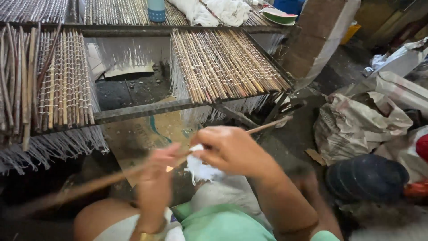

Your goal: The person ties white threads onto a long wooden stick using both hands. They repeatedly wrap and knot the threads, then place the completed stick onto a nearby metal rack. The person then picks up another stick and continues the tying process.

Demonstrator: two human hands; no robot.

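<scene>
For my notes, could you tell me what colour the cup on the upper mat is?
The cup is light blue, seen in the head view.

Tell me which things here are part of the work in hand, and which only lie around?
In the work: long thin stick, white thread bundle, left hand, right hand.

Lying around: woven stick mats, white cloth, crumpled sacks, blue cup.

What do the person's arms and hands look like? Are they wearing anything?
Both arms are bare, with no gloves on either the left hand or the right hand. A pale band sits at the left wrist. Short green sleeves show near the shoulders. The left hand is blurred.
</scene>
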